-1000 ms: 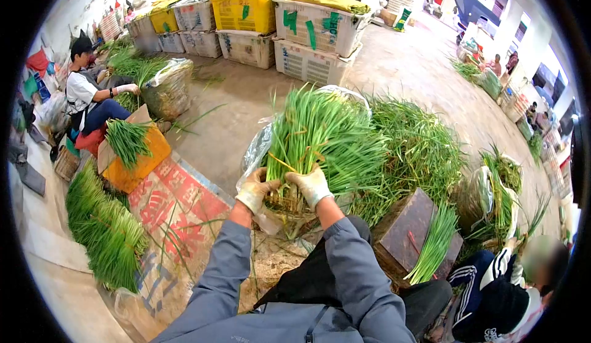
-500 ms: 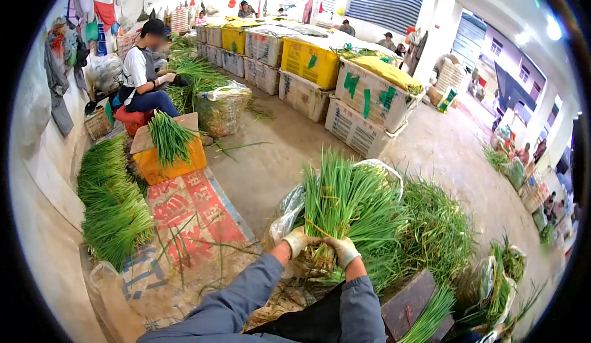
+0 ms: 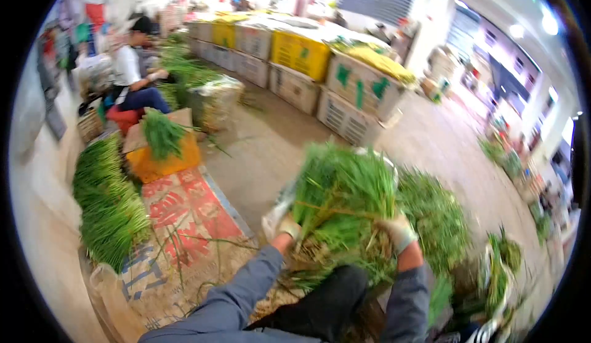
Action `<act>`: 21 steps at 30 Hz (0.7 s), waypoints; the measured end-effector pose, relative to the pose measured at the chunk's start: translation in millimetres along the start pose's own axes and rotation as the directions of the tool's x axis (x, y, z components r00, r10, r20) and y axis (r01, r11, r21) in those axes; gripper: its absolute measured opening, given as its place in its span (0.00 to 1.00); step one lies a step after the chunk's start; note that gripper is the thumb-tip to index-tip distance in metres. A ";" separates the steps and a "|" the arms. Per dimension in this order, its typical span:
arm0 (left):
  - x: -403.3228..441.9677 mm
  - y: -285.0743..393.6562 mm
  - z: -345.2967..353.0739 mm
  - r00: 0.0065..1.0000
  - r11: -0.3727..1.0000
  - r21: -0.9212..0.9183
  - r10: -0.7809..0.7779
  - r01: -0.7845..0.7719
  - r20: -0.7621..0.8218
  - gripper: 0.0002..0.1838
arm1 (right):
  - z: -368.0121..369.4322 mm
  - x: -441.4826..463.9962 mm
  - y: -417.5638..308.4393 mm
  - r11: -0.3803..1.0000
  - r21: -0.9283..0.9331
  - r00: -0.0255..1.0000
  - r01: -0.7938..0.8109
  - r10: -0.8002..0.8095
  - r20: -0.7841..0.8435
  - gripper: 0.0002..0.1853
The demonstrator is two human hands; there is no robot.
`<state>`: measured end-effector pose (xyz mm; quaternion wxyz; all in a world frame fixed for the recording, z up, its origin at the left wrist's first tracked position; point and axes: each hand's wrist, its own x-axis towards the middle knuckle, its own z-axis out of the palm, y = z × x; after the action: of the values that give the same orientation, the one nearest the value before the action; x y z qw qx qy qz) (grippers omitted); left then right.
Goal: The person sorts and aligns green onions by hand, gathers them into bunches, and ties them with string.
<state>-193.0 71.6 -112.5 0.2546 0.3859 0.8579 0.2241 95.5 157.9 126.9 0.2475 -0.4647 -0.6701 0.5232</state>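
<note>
The green stalks (image 3: 335, 174) spread over the mouth of the plastic sack (image 3: 271, 219), lower ends toward the wearer. The left hand (image 3: 288, 227) is at the near left edge of the sack; blur hides whether its grip is closed. The right hand (image 3: 397, 231), at the near right of the sack, appears to have its grip closed around lower stalk ends. A thin strand (image 3: 338, 210) spans the gap between the hands, above the sack. Handling: expect light stalks, limp at the leaves, firmer near the base, easily bruised and slippery if wet. Hold the lower ends with moderate, even pressure.
</note>
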 end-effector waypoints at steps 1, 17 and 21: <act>23.4 -21.7 25.0 0.982 0.987 -0.072 0.134 -0.145 -0.133 0.41 | -25.4 -13.2 -21.4 0.993 -0.104 0.997 0.051 -0.044 0.063 0.22; -148.9 119.1 -45.6 0.740 0.712 -0.201 0.643 -0.673 -0.199 0.33 | -130.4 -107.6 21.5 0.951 0.309 1.000 -0.004 -0.005 0.028 0.20; -105.8 186.6 39.2 0.413 0.597 -0.388 0.786 -0.702 0.461 0.41 | -114.2 -111.6 15.1 0.934 0.353 0.996 -0.052 0.024 0.083 0.20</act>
<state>-6.2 109.1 -6.3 0.4062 0.7567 0.4533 0.2385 244.1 113.6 167.8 0.2909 -0.4049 -0.5647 0.6577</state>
